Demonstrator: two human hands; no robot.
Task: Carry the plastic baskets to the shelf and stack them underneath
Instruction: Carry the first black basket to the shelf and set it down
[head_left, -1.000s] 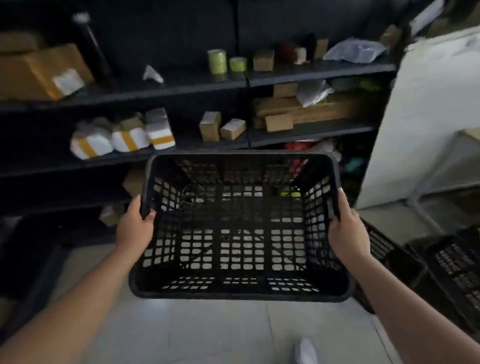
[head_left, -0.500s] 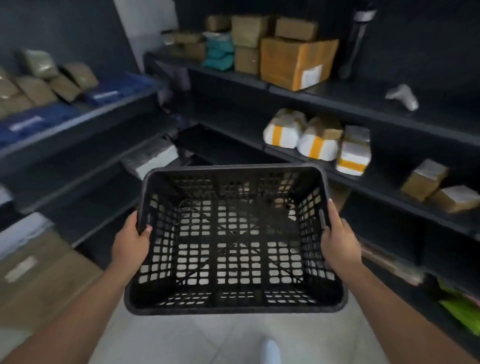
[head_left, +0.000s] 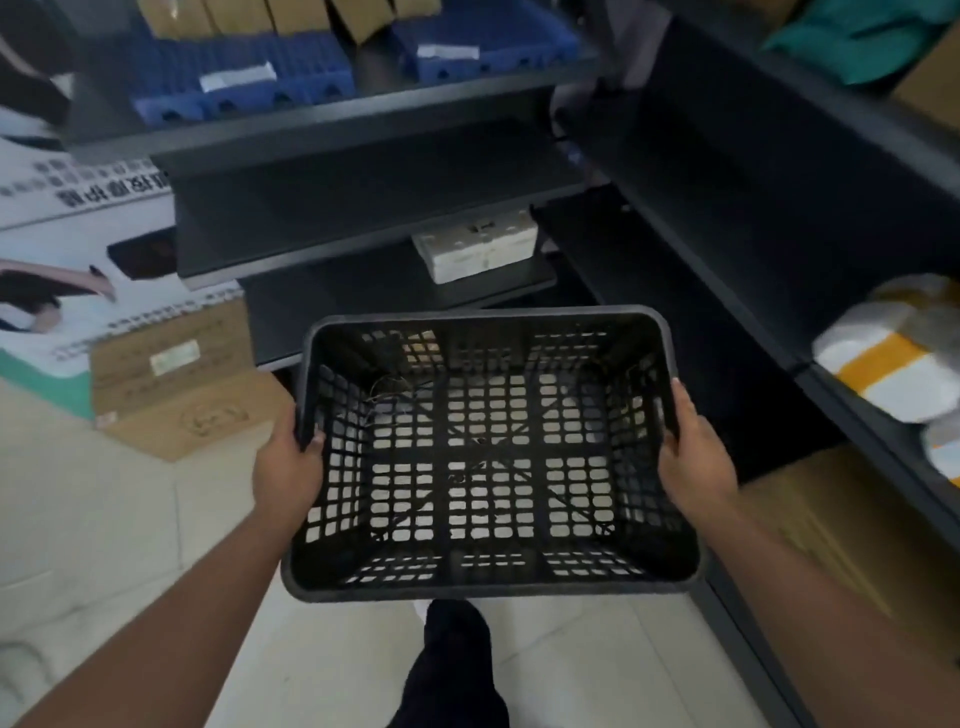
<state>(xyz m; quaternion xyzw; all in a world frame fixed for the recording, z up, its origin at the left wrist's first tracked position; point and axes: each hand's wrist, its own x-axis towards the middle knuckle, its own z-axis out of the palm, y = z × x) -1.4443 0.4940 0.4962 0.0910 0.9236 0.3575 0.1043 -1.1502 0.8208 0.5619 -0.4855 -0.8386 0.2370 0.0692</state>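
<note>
Storeroom corner, dark metal shelf (head_left: 374, 208) ahead w/ blue bins (head_left: 234, 98) up top, cardboard box (head_left: 176, 395) on the tiled floor (head_left: 104, 519) at left. I've got the black plastic basket (head_left: 488, 584) in the air, level, in front of the lowest shelf tier; left hand (head_left: 288, 467) and right hand (head_left: 693, 462) each closed on a side rim, both grips look firm. Risks imo: far rim clipping the low shelf edge if I push in w/o dropping lower; box at left crowds the approach; my leg (head_left: 452, 670) sits right under the basket, could knock it.
</note>
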